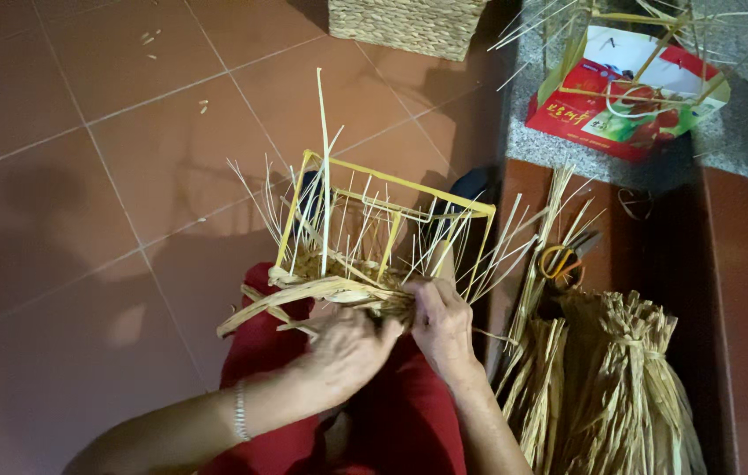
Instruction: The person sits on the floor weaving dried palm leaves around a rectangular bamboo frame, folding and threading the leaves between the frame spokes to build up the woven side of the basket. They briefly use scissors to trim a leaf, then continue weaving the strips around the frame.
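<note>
**Both hands pinch a straw weave at the bottom of a yellow frame**

The yellow frame [389, 207] rests on the person's lap, on the red cloth [409, 413], tilted away so its open box of rods faces the tiled floor [83, 176]. That tilt brings the woven base to the near edge, within reach of both hands. The left hand [347, 347] clenches over a flat band of dried straw [303, 295] at the frame's near bottom edge; the band runs out past the frame's left corner. The right hand [441, 321] closes its fingers on the same weave at the right end of that edge, touching the left hand. Thin pale stakes stand up and fan out from the weave, apparently the uprights the band passes between.

Beside the right knee, tied bundles of straw [620, 378] stand upright, close enough to draw from. Orange-handled scissors [560, 261] lie just behind them. A finished woven basket [409, 25] sits at the far edge of the floor; its inside is hidden. On the grey stone ledge, a red printed bag [624, 110] stands open with another yellow frame [655, 35] rising above it.
</note>
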`<action>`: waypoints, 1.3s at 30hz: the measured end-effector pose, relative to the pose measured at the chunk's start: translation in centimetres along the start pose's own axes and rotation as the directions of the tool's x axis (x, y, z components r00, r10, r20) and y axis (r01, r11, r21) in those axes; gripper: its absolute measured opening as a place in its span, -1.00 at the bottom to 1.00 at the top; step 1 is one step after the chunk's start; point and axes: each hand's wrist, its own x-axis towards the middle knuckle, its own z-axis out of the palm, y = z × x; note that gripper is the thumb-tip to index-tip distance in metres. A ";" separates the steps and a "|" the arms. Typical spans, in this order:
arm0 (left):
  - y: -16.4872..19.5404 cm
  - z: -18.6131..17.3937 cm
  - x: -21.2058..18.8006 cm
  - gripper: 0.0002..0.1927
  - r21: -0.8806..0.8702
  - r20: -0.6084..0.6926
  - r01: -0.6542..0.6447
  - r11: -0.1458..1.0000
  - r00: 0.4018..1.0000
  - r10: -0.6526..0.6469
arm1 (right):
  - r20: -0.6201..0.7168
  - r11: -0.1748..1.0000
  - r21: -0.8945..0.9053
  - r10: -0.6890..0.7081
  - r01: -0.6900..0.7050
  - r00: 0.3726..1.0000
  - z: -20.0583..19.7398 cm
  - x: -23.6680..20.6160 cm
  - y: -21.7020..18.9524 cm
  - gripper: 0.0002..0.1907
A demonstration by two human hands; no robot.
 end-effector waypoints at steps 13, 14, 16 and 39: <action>-4.9 -4.7 -2.6 -0.90 -0.416 -0.287 0.070 0.907 0.936 -0.204 | 0.421 0.908 0.343 0.080 -0.240 0.903 -4.4 1.4 -1.0 -0.56; -4.8 -5.3 -2.2 -0.87 -0.422 -0.296 0.063 0.904 0.933 -0.203 | 0.388 0.958 0.245 0.044 -0.149 0.921 -4.0 1.4 -1.1 -0.54; -4.4 -6.2 -2.2 -0.86 -0.417 -0.335 0.044 0.908 0.921 -0.198 | 0.276 0.993 0.120 -0.029 -0.005 0.961 -3.0 1.0 -1.5 -0.59; -3.9 -1.1 7.2 -0.88 -0.482 -0.101 0.148 0.863 0.970 -0.222 | 0.338 0.913 0.203 0.275 -0.355 0.900 -2.5 -0.3 0.5 -0.85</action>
